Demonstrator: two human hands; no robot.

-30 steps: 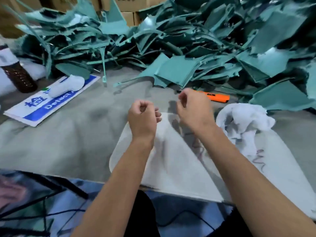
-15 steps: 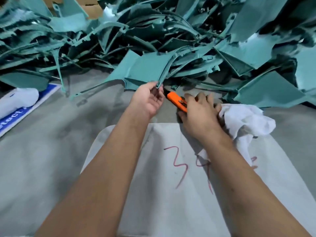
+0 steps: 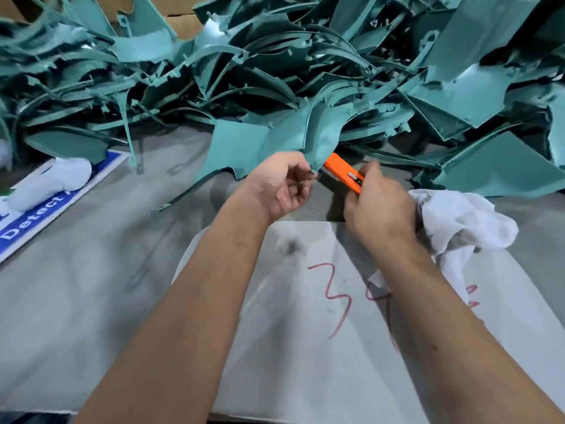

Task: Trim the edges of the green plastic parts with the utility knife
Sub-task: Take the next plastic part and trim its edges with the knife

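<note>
A big heap of green plastic parts [image 3: 305, 71] fills the back of the grey table. One flat green part [image 3: 244, 148] sticks out at the heap's front edge. My left hand [image 3: 281, 185] pinches the lower corner of that part between thumb and fingers. Just to its right, my right hand [image 3: 379, 206] grips an orange utility knife [image 3: 342, 172]. The knife's tip points up and left, under the green part's corner. I cannot see the blade.
A crumpled white cloth [image 3: 464, 221] lies right beside my right hand. A white sheet with red marks [image 3: 336, 301] covers the near table. At the left lie a blue and white sign [image 3: 39, 215] and a white wad [image 3: 52, 182]. Cardboard boxes [image 3: 180, 19] stand behind the heap.
Both hands went from closed fists near me out to the heap. The left hand took hold of a green part and the right hand picked up the orange knife.
</note>
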